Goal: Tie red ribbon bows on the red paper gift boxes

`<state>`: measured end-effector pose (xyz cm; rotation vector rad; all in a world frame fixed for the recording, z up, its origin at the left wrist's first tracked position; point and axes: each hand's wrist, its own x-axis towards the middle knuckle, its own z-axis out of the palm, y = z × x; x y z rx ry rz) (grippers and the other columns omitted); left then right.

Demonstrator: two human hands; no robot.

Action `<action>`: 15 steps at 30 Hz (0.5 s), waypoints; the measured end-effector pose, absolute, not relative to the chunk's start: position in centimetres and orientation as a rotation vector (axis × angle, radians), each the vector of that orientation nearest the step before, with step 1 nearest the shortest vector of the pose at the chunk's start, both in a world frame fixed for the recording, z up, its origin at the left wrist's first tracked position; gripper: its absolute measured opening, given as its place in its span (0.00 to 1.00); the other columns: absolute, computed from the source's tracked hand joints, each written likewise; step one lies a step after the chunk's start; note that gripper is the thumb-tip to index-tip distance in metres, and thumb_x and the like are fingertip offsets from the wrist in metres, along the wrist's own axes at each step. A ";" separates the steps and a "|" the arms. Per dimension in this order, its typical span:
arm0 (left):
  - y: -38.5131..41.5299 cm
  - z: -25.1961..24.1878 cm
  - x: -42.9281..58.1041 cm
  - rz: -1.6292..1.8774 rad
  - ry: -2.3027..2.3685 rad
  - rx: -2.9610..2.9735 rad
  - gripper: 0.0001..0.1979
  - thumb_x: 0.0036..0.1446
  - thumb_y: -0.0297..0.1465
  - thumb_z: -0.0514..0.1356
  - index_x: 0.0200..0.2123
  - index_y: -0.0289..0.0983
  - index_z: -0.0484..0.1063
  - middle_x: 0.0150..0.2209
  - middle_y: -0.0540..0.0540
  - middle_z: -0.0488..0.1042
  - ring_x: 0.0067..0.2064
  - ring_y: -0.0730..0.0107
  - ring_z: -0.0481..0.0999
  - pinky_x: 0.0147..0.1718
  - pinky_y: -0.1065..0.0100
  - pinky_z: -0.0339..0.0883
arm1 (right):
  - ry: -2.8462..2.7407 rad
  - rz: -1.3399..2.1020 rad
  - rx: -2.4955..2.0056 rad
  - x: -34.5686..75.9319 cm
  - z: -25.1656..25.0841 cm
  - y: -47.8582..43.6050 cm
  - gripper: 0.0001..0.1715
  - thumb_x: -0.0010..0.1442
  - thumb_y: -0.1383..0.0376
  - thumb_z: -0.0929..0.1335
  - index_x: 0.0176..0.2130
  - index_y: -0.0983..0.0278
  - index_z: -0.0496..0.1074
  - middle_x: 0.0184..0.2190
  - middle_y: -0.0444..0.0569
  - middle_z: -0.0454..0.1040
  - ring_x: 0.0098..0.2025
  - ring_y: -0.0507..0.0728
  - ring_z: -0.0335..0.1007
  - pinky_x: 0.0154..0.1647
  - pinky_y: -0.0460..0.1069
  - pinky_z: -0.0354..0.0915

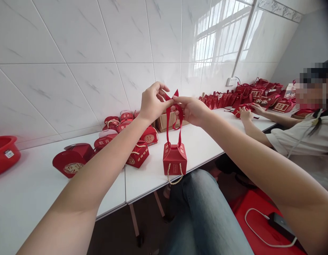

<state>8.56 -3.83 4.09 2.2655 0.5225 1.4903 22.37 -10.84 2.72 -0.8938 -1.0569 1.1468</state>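
Observation:
A small red gift box [174, 159] with gold print stands at the front edge of the white table, a cream rope handle hanging down its front. From its top a red ribbon [167, 125] runs up in two strands to my hands, held well above the box. My left hand [154, 101] pinches the ribbon between thumb and fingers. Close against it, my right hand [190, 108] is closed on the ribbon too, with a loop hanging beneath its fingers. Pointed ribbon ends stick up between the hands.
Several red boxes [104, 141] sit left on the white table [150, 177], partly behind my left arm. A cardboard box [164, 122] is behind my hands. A red basin [6, 154] stands far left. At right, a co-worker's hands [246, 114] handle a red box near many others.

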 end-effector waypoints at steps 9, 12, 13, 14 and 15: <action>-3.8 3.0 7.8 0.990 0.467 1.935 0.18 0.47 0.41 0.66 0.35 0.36 0.69 0.33 0.46 0.74 0.35 0.68 0.74 0.36 0.64 0.67 | -0.999 1.242 -0.756 22.2 2.6 -10.0 0.09 0.59 0.74 0.64 0.27 0.67 0.68 0.21 0.42 0.62 0.22 0.46 0.56 0.28 0.44 0.62; -3.4 2.6 7.0 0.756 0.426 1.819 0.15 0.49 0.41 0.65 0.32 0.34 0.71 0.33 0.44 0.74 0.35 0.68 0.74 0.37 0.65 0.67 | -1.152 1.123 -0.782 22.8 2.1 -9.8 0.09 0.61 0.71 0.64 0.28 0.67 0.69 0.23 0.44 0.64 0.24 0.46 0.59 0.31 0.44 0.62; -3.3 2.6 6.8 0.742 0.430 1.795 0.14 0.50 0.40 0.64 0.30 0.34 0.72 0.32 0.45 0.74 0.34 0.69 0.74 0.36 0.66 0.66 | -1.225 1.057 -0.801 23.1 1.9 -9.8 0.09 0.61 0.69 0.65 0.28 0.67 0.70 0.23 0.44 0.65 0.25 0.46 0.60 0.31 0.45 0.62; -3.2 2.5 6.5 0.742 0.440 1.770 0.13 0.50 0.38 0.64 0.28 0.33 0.72 0.30 0.46 0.73 0.32 0.71 0.73 0.34 0.67 0.66 | -1.313 0.971 -0.832 23.5 1.7 -10.0 0.09 0.61 0.67 0.66 0.28 0.67 0.71 0.24 0.44 0.66 0.26 0.47 0.61 0.32 0.45 0.62; -3.1 2.5 6.3 0.744 0.452 1.743 0.12 0.51 0.37 0.64 0.26 0.33 0.71 0.27 0.47 0.71 0.29 0.73 0.71 0.32 0.68 0.65 | -1.414 0.866 -0.874 23.9 1.5 -10.2 0.10 0.60 0.65 0.67 0.28 0.66 0.72 0.24 0.44 0.67 0.27 0.47 0.61 0.32 0.46 0.62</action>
